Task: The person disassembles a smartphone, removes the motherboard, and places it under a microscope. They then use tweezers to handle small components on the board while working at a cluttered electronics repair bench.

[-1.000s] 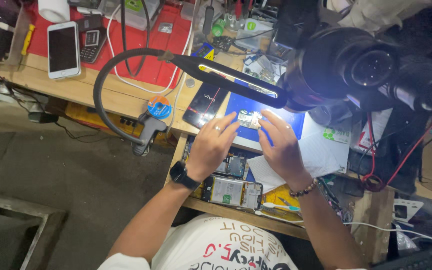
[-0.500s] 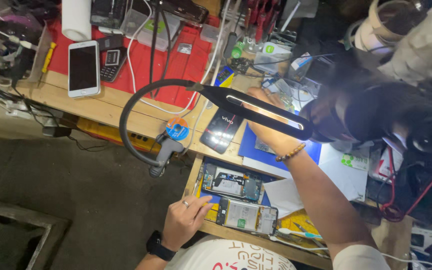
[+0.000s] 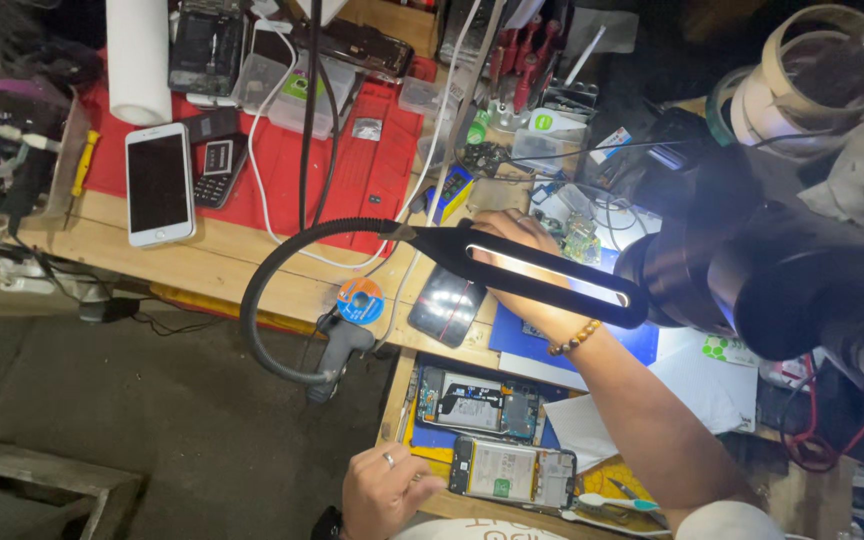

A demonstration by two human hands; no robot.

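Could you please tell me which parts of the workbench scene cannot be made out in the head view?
- Right hand: the lamp bar crosses it, so what the fingers touch is hidden.
- Left hand: closed near the lower opened phone; the wrist is cut off by the bottom edge.
- Circuit board: its parts are too small to read.
- Microscope: covers the bench beneath it.

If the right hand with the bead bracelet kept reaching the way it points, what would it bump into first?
Probably the small green circuit board beside its fingertips. The right hand reaches up the bench under the black lamp bar; behind the board lie tangled wires. Depth is hard to judge here.
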